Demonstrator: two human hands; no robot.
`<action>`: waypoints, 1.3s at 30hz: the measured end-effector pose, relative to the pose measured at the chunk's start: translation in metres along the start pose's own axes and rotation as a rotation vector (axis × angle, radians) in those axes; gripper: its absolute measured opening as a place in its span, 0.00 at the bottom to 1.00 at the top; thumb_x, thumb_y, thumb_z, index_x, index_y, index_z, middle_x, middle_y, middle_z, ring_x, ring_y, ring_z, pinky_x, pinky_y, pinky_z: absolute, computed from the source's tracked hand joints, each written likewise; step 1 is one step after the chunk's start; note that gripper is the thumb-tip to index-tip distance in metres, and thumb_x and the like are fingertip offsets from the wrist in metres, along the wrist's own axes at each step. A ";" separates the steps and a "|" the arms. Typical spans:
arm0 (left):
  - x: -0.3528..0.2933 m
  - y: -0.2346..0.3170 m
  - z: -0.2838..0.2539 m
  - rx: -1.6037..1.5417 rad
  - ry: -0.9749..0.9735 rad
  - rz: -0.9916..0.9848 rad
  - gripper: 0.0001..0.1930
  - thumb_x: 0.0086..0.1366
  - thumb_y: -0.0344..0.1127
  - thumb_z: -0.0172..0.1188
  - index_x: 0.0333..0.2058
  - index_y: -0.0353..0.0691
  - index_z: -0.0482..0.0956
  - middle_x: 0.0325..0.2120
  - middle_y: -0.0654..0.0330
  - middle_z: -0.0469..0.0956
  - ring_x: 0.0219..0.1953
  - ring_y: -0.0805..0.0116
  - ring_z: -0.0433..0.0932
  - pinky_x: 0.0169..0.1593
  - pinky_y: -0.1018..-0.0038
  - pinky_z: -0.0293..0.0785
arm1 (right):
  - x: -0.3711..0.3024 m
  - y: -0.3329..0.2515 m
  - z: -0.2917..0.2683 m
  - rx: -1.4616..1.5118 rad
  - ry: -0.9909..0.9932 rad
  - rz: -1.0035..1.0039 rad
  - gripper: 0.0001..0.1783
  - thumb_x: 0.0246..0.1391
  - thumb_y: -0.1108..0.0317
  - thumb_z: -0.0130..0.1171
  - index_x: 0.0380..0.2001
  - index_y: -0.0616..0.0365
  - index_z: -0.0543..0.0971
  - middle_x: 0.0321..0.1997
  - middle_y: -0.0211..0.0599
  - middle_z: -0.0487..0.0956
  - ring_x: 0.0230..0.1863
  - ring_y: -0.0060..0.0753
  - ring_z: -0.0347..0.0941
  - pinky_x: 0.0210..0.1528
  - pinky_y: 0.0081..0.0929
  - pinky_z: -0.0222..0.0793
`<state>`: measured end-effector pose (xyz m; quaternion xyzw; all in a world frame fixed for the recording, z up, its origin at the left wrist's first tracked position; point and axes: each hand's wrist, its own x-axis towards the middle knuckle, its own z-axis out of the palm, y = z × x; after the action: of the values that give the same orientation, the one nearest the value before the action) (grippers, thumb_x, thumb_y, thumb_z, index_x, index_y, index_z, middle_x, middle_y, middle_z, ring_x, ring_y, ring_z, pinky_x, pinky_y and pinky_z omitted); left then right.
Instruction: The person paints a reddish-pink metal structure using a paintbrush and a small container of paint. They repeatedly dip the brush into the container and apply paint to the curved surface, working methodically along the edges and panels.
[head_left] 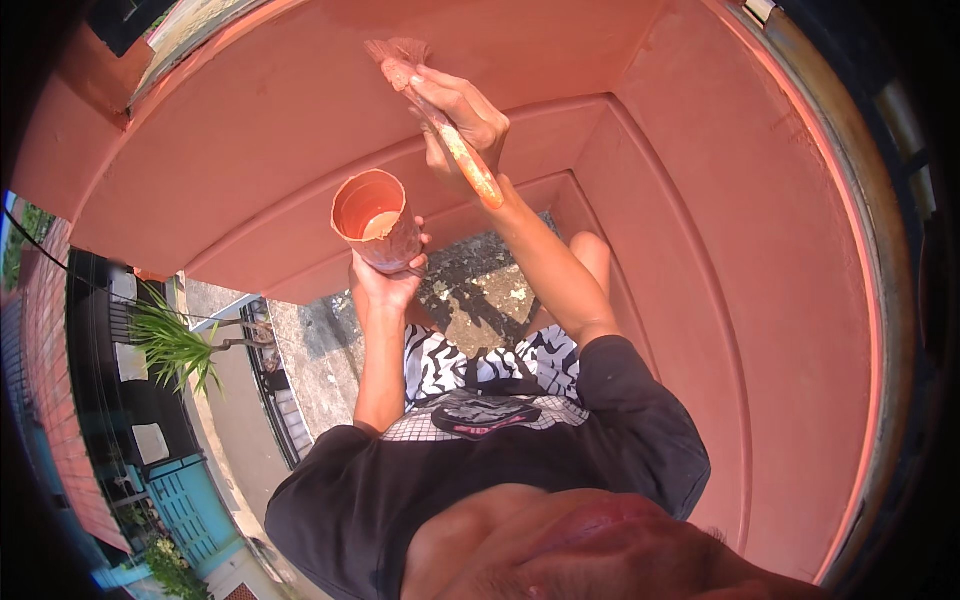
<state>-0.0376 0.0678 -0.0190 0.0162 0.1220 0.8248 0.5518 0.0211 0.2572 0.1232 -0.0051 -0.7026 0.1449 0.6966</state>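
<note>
- Fingers [447, 97] of the right hand [475, 125], upper middle of my view, are drawn in narrow on the brush [445, 132], gripping it near the bristle end; the orange handle slants down and right, past the palm to the wrist.
- Left hand [388, 284], just left of centre: I see it curled around the cup [394, 250] from below, fingertips showing along the cup's right side; I can't make out its thumb.
- The cup is reddish, round and open-topped, its rim rough with paint, tilted so I can look into it.
- Inside it I see a red coating on the walls and a pale patch of paint [380, 226] low down; I can't judge its depth.
- The brush has splayed, reddish bristles [402, 50] and pale smears down its handle. They lie in front of the wall [255, 140]; I can't tell whether they touch it.
- That wall, pinkish red, spans the top of my frame and turns a corner down the right side, with raised bands.
- Below centre, I have patterned shorts [437, 366] and a dark shirt [480, 490]; between the knees, stained ground [480, 305].
- Lower left: a spiky plant [172, 338] and a blue gate [190, 508].
</note>
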 end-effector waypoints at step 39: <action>-0.002 0.003 -0.003 -0.012 -0.012 0.060 0.29 0.69 0.59 0.50 0.57 0.43 0.74 0.50 0.45 0.75 0.45 0.48 0.75 0.29 0.72 0.76 | 0.105 0.101 -0.111 0.220 0.339 0.319 0.10 0.64 0.73 0.63 0.46 0.65 0.80 0.46 0.38 0.82 0.48 0.30 0.79 0.55 0.30 0.78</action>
<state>-0.0404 0.0640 -0.0211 0.0215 0.1133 0.8415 0.5278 0.1072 0.3974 0.2028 -0.0643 -0.5460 0.3254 0.7693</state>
